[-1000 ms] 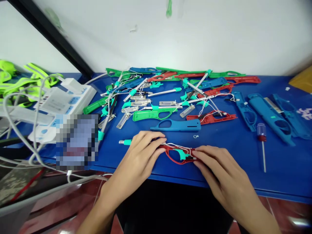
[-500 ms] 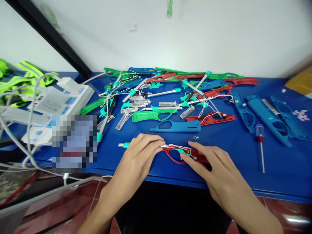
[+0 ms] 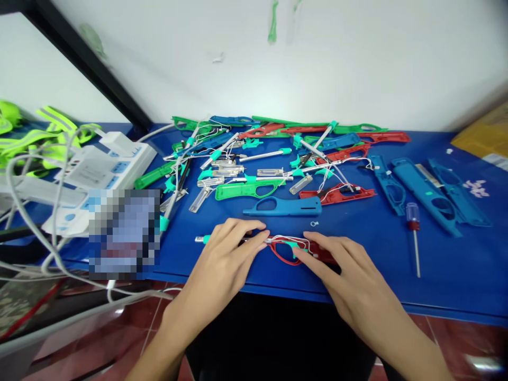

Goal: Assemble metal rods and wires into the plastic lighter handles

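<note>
A red gas-lighter half-shell (image 3: 278,257) lies near the table's front edge, with a teal trigger (image 3: 292,245) and thin white wires (image 3: 291,237) in it. My left hand (image 3: 224,254) arches over its barrel end; thumb and forefinger pinch at the wires where they meet the metal tube. The tube's tip and a teal collar (image 3: 206,239) stick out left of that hand. My right hand (image 3: 349,264) grips the handle end, forefinger on the far side and thumb by the trigger. The palm side of both hands is hidden.
A blue half-shell (image 3: 289,206) and a small pale ring (image 3: 314,223) lie just beyond my hands. Behind them are mixed lighter parts, including a green half-shell (image 3: 238,190). A screwdriver (image 3: 413,227) lies right; a power strip (image 3: 135,161) and blurred-out phone (image 3: 129,233) stand left.
The left thumb and forefinger have shifted slightly at the wires, and the forefinger is more bent. The right hand keeps its place on the handle. The camera view has moved a little.
</note>
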Demonstrator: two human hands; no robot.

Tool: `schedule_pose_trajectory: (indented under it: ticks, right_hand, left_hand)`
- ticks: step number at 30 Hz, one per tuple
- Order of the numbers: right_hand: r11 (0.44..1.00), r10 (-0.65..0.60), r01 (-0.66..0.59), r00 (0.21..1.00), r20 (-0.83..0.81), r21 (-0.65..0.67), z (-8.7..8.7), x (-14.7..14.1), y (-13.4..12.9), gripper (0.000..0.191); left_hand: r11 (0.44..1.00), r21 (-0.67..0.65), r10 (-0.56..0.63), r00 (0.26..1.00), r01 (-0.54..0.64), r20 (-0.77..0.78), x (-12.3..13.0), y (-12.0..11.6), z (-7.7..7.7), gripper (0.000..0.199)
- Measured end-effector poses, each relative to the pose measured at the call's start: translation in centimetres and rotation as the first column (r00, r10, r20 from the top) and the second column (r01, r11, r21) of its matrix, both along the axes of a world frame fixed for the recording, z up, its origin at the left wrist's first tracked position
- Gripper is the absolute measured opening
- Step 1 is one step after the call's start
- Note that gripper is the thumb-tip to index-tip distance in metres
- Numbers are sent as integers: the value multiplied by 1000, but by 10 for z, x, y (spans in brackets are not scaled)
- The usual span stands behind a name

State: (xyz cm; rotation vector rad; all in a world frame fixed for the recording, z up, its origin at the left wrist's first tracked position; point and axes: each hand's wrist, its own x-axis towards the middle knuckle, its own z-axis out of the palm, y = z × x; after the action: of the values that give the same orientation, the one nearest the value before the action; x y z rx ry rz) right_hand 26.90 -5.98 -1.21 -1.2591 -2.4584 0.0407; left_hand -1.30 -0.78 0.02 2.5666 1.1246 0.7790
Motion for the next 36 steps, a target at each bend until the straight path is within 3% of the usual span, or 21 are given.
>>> schedule_pose_trajectory:
  ticks: [3, 9, 16, 26, 31, 36]
  right_hand:
    - [999, 8, -11, 997, -75, -50, 0, 5, -1, 78]
    - [988, -14, -12, 987, -163, -153, 0, 10, -4, 64]
    - [979, -47, 2, 974, -220, -203, 5, 9, -3, 58]
    - [994, -86, 72, 984, -158, -87, 4, 0, -3, 47]
    - [995, -97, 91, 982, -164, -44, 5, -5, -1, 33]
    - [995, -100, 94, 981, -168, -43, 5, -4, 1, 32]
  left_hand:
    - [1000, -15, -15, 1000, 15, 9, 0, -2, 1, 26]
    - [998, 6, 70, 997, -70, 17, 5, -8, -1, 26]
    - [995, -77, 67, 998, -67, -4, 3, -6, 4, 26]
    - [997, -44, 55, 998, -56, -4, 2, -4, 2, 26]
    - [997, -42, 57, 998, -57, -5, 3, -5, 1, 22]
    - [996, -75, -51, 999, 52, 14, 6, -5, 4, 35]
